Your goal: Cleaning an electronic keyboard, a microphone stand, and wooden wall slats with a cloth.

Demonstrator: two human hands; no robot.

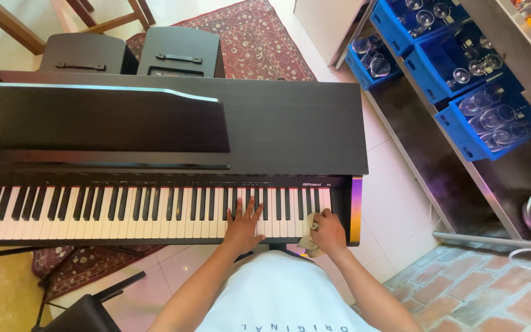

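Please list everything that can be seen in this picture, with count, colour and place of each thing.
digital piano: one, black, across the left and middle
keys: one row, white and black, along the piano's front
music rest: one, black, on top of the piano
speakers: two, black, behind the piano
rug: one, red patterned, on the floor beyond the piano
crates: several, blue, holding clear glasses, on a shelf at right
cloth: one, pale beige, at the keyboard's right end
left hand: one, fingers spread on the keys
right hand: one, gripping the cloth at the last keys
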